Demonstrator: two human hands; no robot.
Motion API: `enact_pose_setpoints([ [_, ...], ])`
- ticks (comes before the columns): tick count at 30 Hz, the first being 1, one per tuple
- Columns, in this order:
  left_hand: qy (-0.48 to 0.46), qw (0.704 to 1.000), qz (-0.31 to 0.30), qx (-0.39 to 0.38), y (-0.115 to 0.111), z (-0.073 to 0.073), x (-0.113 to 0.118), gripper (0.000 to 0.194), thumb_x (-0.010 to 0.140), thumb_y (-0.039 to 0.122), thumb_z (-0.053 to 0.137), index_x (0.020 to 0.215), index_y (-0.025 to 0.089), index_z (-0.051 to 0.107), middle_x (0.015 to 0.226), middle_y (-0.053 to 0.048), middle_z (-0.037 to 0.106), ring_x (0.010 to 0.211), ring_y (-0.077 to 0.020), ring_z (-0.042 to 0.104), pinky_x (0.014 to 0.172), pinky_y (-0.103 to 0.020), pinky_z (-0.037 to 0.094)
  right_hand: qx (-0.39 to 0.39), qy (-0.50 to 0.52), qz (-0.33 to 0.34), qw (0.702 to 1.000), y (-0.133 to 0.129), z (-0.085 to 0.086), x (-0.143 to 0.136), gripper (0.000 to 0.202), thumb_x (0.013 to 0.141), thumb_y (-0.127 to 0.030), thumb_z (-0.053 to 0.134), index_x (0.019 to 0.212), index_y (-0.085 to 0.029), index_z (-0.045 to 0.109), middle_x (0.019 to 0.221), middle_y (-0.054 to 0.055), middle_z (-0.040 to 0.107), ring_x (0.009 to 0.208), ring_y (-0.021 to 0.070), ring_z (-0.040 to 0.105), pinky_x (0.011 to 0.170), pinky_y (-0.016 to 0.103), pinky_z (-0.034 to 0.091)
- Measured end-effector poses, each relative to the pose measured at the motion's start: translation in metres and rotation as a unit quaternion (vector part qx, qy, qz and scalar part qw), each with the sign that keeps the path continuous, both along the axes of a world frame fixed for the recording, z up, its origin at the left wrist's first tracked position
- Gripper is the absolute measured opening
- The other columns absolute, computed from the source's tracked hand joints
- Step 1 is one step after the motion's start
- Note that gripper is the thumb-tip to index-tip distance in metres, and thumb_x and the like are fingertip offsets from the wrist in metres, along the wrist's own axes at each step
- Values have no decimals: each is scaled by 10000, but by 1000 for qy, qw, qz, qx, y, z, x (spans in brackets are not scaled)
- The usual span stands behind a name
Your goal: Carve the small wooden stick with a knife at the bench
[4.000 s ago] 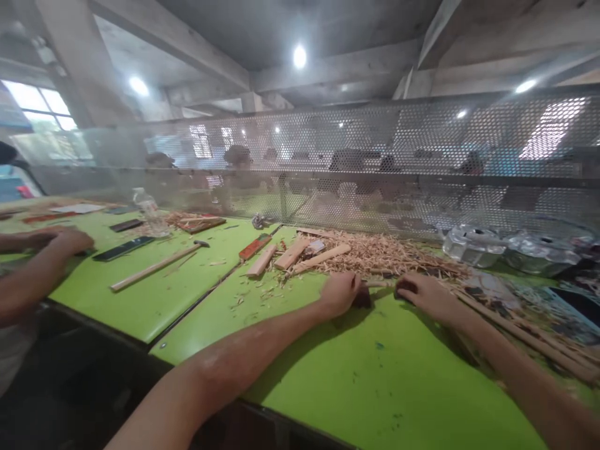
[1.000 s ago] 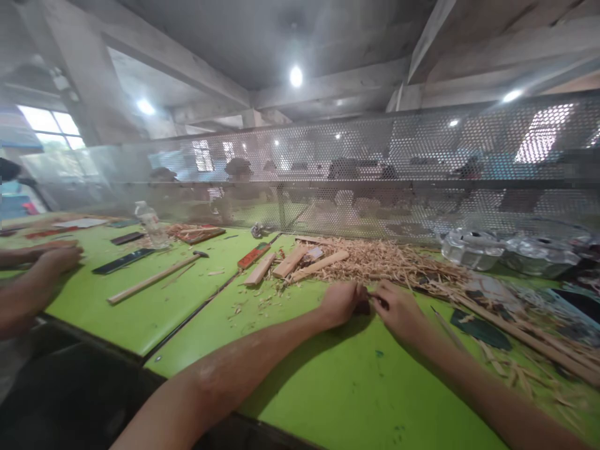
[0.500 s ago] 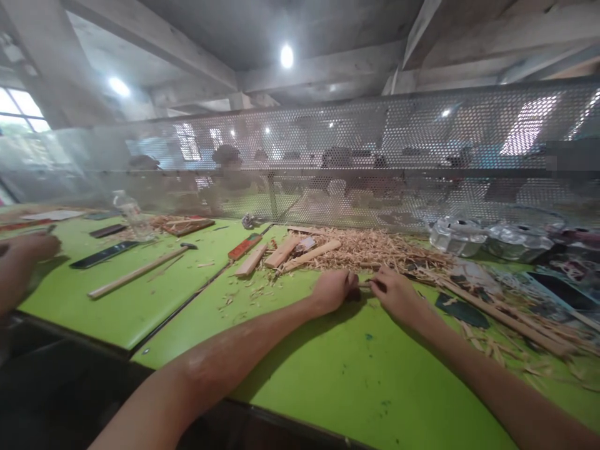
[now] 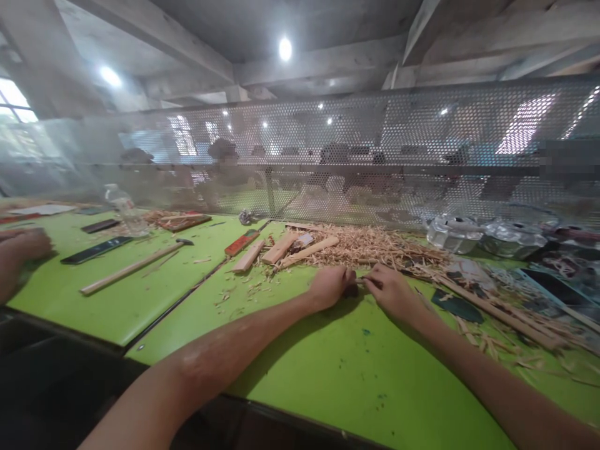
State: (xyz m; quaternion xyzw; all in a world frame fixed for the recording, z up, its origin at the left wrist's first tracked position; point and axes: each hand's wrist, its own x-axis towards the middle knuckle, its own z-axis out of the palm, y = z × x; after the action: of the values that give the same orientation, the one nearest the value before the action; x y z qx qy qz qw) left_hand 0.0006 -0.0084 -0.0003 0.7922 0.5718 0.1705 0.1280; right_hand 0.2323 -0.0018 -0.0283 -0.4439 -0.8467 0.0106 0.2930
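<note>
A small dark piece (image 4: 350,290) sits on the green table (image 4: 328,375), pinched between my two hands just in front of the shavings heap (image 4: 375,247). I can't make out what it is; it is mostly hidden and blurred. My left hand (image 4: 329,286) is curled closed over its left end, knuckles up. My right hand (image 4: 392,290) meets it from the other side, fingers drawn narrow around a thin sliver at the piece's right end, the two hands almost touching.

Behind the left hand lie a few short wood blocks (image 4: 279,248) at the edge of the shavings. To my right, long sticks (image 4: 497,312) run across the table among loose chips, with a dark flat scrap (image 4: 457,307) beside them. Clear plastic trays (image 4: 487,236) stand against the mesh screen (image 4: 375,150).

On the next table to the left, a hammer (image 4: 134,267) lies flat, a bottle (image 4: 122,209) stands beyond it, and another person's hand (image 4: 21,247) rests at the far edge.
</note>
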Motion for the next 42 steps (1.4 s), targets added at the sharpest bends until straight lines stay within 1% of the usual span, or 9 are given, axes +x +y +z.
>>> enact_pose_setpoints([
  [4,13,1000,4,-1,0,0,0,446,1345,308,482,1177,181,876,1101,-128,884,995,-248,745,934,-326,536,7,0,23,1000,-6,1,-8,328,1189,-176,648,975,-233,890,1059,123,864,956,257,796,902,410,651],
  [10,18,1000,2,-4,-1,1,0,397,1347,273,517,1213,184,879,1197,-124,900,1019,-237,754,933,-315,519,-26,-10,-25,999,1,6,-3,366,1154,-175,698,807,-226,801,942,116,792,863,253,749,861,407,628],
  [18,26,1000,-4,-3,-1,-2,1,422,1360,301,500,1304,185,902,1232,-137,910,1061,-259,782,945,-320,524,-18,-23,-20,999,0,3,-5,282,1127,-152,716,883,-227,836,991,111,809,916,256,766,881,397,634],
  [21,24,1000,-4,-3,0,-2,2,430,1363,295,489,1285,183,897,1204,-135,904,1035,-256,769,933,-324,515,-26,-41,-44,998,3,3,-3,314,1124,-172,693,840,-221,818,930,107,772,868,251,737,882,418,650],
  [26,4,1000,-3,-4,2,-5,2,347,1343,299,571,1201,194,870,1167,-115,884,1019,-244,747,922,-315,501,8,-27,10,1000,0,-5,-13,249,1135,-182,697,959,-234,864,1032,111,811,935,245,751,908,393,680],
  [29,-25,1000,2,-9,2,-5,1,304,1314,272,623,1116,203,843,1102,-86,862,977,-230,712,906,-308,497,-7,-24,-30,999,5,-4,-4,294,1121,-194,729,835,-230,786,973,101,795,878,234,737,876,375,650],
  [35,-134,991,-6,-29,15,-4,-3,518,1328,236,474,836,239,637,907,-42,768,863,-210,645,852,-312,495,-12,127,-129,983,30,3,38,410,1106,-488,684,775,-250,725,828,110,793,754,267,696,756,378,550],
  [38,-270,960,13,-71,23,-6,-7,610,1311,287,522,702,268,511,709,-14,598,725,-211,555,750,-335,444,-47,222,-144,963,36,4,41,515,1046,-694,648,849,-241,793,774,117,788,712,283,680,716,385,518],
  [42,-359,925,22,-125,25,-12,-13,671,1331,375,521,670,270,542,575,19,473,597,-181,439,687,-331,406,-15,314,-149,937,35,6,37,613,928,-842,738,879,-237,831,805,125,805,765,296,720,724,390,547],
])
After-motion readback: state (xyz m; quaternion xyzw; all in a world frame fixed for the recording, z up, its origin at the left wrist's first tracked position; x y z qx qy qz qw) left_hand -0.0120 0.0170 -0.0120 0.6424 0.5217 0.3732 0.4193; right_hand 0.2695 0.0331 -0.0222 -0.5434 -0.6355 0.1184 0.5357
